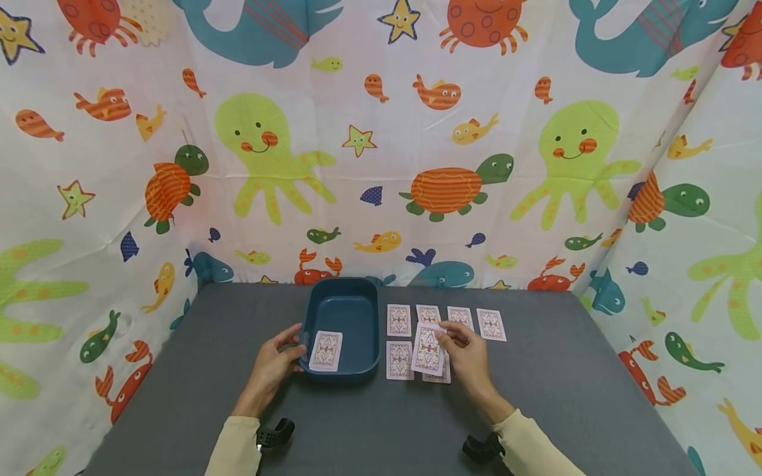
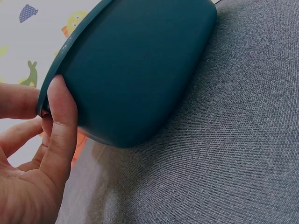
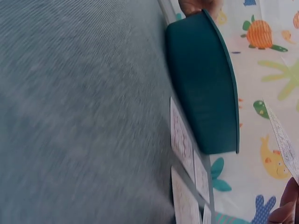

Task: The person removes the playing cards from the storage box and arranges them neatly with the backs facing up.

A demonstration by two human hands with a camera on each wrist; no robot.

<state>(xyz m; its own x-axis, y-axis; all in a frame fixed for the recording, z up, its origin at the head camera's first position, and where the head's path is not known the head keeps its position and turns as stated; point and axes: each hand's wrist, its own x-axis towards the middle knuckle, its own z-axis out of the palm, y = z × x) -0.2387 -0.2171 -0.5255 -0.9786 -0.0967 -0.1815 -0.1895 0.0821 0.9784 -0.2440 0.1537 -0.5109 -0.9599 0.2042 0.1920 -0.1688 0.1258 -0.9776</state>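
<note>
My left hand (image 1: 274, 363) pinches the left rim of a dark teal plastic tray (image 1: 357, 324); in the left wrist view the thumb (image 2: 63, 102) presses on its outer wall. One playing card (image 1: 325, 352) lies back up inside the tray, at its near left. My right hand (image 1: 469, 360) pinches another playing card (image 1: 427, 350) by its upper right edge, above the table, to the right of the tray. That card shows its patterned back and partly covers a card (image 1: 438, 374) beneath it. The right wrist view catches it edge-on as a thin card (image 3: 282, 142).
Several cards lie back up in a far row, from a card (image 1: 398, 320) beside the tray to a card (image 1: 491, 324) at the right. A nearer card (image 1: 399, 360) lies below that row. Behind the grey table (image 1: 369, 430) hangs a sea-animal curtain (image 1: 369, 178).
</note>
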